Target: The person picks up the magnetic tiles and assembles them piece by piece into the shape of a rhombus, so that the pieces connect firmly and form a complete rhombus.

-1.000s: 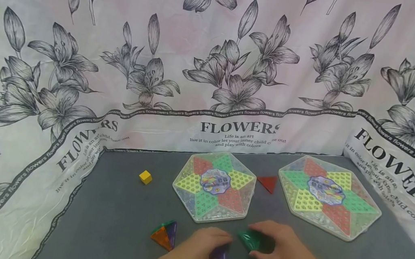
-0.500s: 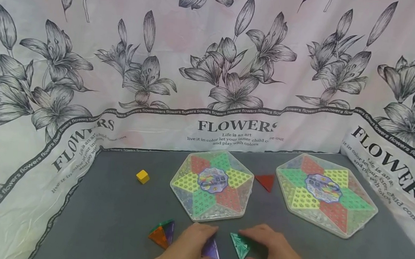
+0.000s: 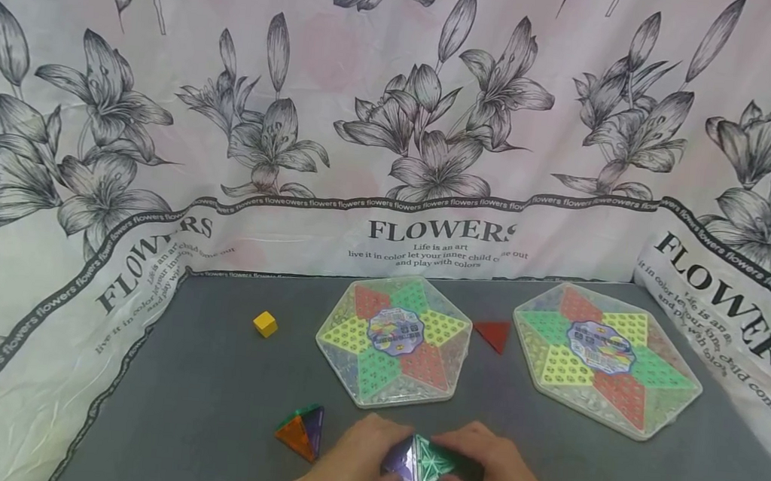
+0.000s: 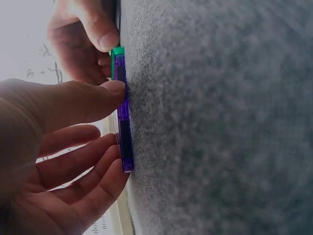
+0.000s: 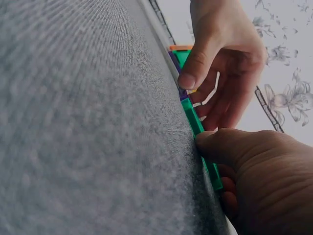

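Observation:
My left hand [image 3: 356, 461] pinches a purple translucent triangular tile [image 3: 400, 462] between thumb and fingers. Facing it, my right hand [image 3: 495, 470] holds a green translucent triangular tile [image 3: 434, 465] the same way. In the head view the two tiles meet edge to edge between the hands. Both lie flat on the grey cloth, as the purple tile's rim [image 4: 123, 107] in the left wrist view and the green tile's rim [image 5: 194, 117] in the right wrist view show. My fingers cover the outer parts of both tiles.
Left of my hands stands a joined orange, purple and green tile piece [image 3: 301, 432]. Farther back are a yellow cube [image 3: 265, 324], a red triangular tile [image 3: 493, 335] and two hexagonal star-patterned game boards, one central [image 3: 378, 376], one right [image 3: 617, 406]. A flower-printed sheet [image 3: 290, 244] hangs behind.
My right hand has brought the green tile leftward and flat until it meets the purple one. The purple tile, in my left hand, now shows more of its face.

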The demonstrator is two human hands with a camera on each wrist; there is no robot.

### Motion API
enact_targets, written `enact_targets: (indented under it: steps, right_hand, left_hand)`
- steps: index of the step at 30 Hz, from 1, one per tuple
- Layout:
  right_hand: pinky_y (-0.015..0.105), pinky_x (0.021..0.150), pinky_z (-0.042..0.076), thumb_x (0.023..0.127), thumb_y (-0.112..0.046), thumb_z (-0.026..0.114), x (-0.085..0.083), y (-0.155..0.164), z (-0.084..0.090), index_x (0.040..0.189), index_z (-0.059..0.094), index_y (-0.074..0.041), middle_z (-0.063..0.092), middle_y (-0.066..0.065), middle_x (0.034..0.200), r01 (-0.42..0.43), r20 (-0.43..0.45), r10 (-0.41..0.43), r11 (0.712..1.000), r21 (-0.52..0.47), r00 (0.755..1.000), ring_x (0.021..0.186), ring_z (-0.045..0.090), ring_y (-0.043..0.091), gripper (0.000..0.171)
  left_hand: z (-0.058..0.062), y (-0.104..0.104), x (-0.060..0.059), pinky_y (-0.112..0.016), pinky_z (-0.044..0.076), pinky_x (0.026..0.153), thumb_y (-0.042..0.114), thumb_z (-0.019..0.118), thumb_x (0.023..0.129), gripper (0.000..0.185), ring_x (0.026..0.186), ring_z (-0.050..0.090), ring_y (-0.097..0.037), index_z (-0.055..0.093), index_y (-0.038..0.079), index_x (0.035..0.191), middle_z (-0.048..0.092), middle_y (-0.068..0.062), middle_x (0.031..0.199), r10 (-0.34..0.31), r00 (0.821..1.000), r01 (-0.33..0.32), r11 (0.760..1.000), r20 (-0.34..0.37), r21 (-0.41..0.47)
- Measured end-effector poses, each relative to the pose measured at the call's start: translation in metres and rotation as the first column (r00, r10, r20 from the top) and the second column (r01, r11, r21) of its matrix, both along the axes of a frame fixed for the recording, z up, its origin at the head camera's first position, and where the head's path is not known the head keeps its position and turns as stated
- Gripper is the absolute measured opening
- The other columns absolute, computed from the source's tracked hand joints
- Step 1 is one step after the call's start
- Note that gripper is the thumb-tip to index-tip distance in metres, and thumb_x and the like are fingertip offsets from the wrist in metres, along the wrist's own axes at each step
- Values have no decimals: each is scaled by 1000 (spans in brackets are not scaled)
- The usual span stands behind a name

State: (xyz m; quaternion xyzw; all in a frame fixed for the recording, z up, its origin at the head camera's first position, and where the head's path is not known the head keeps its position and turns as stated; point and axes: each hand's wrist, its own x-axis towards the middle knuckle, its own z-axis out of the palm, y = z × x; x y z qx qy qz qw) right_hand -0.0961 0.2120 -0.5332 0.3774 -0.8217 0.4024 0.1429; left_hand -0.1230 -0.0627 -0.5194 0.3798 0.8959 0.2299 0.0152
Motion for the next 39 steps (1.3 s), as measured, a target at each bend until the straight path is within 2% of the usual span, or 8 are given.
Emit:
enact_targets:
  steps: [2,4,9,16,21,26,32,39]
  right_hand:
    - [14,93,54,82,-5,94,0,0,0,134,75,-16,79,-8,116,4,7,-4,1000,2,1000,103,69,8,56]
    - [13,93,54,83,-5,94,0,0,0,134,75,-16,79,-8,116,3,7,-3,1000,2,1000,104,69,7,55]
    - [11,95,52,84,-7,94,-1,0,0,134,75,-14,79,-6,116,-8,-22,8,1000,-6,1000,104,70,9,54]
    - [12,94,53,87,-8,93,0,2,-1,134,75,-15,78,-7,117,-3,4,3,1000,-2,1000,105,69,8,52]
    - [12,95,52,86,-8,93,-1,1,-1,134,75,-14,79,-5,116,-5,-28,5,1000,-5,1000,105,70,10,52]
    - [20,91,58,90,-14,91,0,2,2,135,75,-16,79,-7,118,26,20,-26,1000,17,999,105,70,8,48]
    - [17,93,57,91,-15,91,0,2,1,135,75,-17,79,-8,119,28,14,-28,999,19,1000,106,71,8,47]
    - [12,103,52,91,-15,91,2,1,1,135,75,-17,79,-2,127,-10,21,11,998,-58,1000,114,76,12,47]
  left_hand:
    - [-19,-1,-6,-32,60,102,23,95,85,61,118,70,-13,71,9,139,78,0,128,-21,999,21,1000,-36,11]
    - [-27,-2,-9,-32,60,102,24,94,86,61,118,70,-12,71,9,140,78,0,129,-35,999,35,999,-40,9]
    - [-30,-3,-9,-33,60,103,24,94,87,61,120,70,-13,70,10,142,77,1,132,-38,998,38,999,-48,16]
    - [-34,-2,-9,-32,60,101,23,93,87,56,116,70,-10,72,11,138,79,3,128,-36,996,40,998,-87,43]
    - [-12,0,-4,-31,60,98,18,93,88,50,113,70,-11,74,9,134,79,1,125,-30,999,31,999,-30,43]
    - [9,1,1,-32,60,97,18,92,89,49,113,70,-12,74,6,133,79,-2,125,-22,1000,21,1000,5,9]
    - [21,1,5,-32,60,97,16,91,89,47,113,69,-12,74,7,132,79,-1,124,-28,1000,29,999,-3,20]
    - [37,5,12,-28,57,103,10,89,90,48,118,66,-8,74,13,136,78,6,128,1,995,1,1000,96,-14]
